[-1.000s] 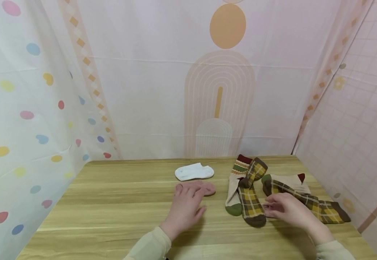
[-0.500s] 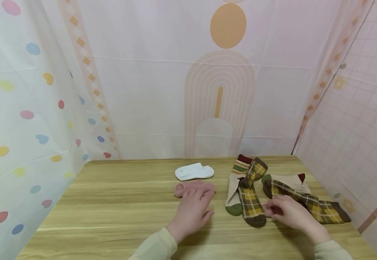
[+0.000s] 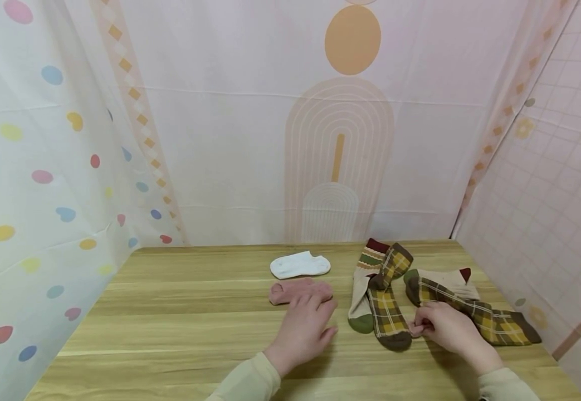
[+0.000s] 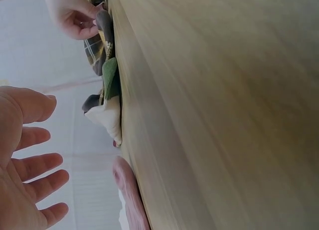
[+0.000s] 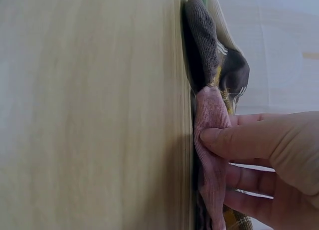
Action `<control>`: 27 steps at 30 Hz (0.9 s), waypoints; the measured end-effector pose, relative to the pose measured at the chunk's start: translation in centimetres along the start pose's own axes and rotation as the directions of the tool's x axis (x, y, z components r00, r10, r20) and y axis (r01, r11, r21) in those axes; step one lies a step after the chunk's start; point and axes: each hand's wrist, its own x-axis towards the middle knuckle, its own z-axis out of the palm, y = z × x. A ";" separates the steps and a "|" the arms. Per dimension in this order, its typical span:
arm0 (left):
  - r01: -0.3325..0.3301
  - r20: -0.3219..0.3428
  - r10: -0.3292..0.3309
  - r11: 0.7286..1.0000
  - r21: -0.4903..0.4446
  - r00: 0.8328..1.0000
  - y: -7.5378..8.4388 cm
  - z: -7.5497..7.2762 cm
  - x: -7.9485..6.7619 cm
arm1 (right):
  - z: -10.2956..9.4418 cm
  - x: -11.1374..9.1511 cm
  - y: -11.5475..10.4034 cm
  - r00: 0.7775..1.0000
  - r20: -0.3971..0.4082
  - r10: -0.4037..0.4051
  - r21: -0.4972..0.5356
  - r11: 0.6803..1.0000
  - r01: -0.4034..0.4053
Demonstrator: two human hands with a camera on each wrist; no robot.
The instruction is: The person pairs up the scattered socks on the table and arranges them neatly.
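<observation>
A person's bare left hand, at lower centre of the frame, had slid off the pink, rumpled, ribbed-knit sock in the middle, leaving most of it in view below a white, low-cut fabric sock. The hand's fingers were loosely spread, holding nothing; the left wrist view showed them apart from the cloth.

Right of centre, a cream knit sock with a green toe and striped cuff lay partly under a brown-and-yellow plaid knit sock, neither having shifted in the last second.

Farther right, a second pink ribbed sock lay beside the plaid one's dark toe, and the right hand had just tightened on it. The right wrist view showed the thumb pressed on the near face, fingers behind, the gap closed down to the cloth. The work appeared to have passed to that sock, with a hold seemingly secured.

At the right edge lay another plaid sock and another cream one.
</observation>
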 end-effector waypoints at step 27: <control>-0.013 -0.039 0.013 1.000 0.005 0.999 0.8 0.0 0.7 | -0.6 3.0 -3.5 0.986 -0.166 0.005 0.228 0.973 0.033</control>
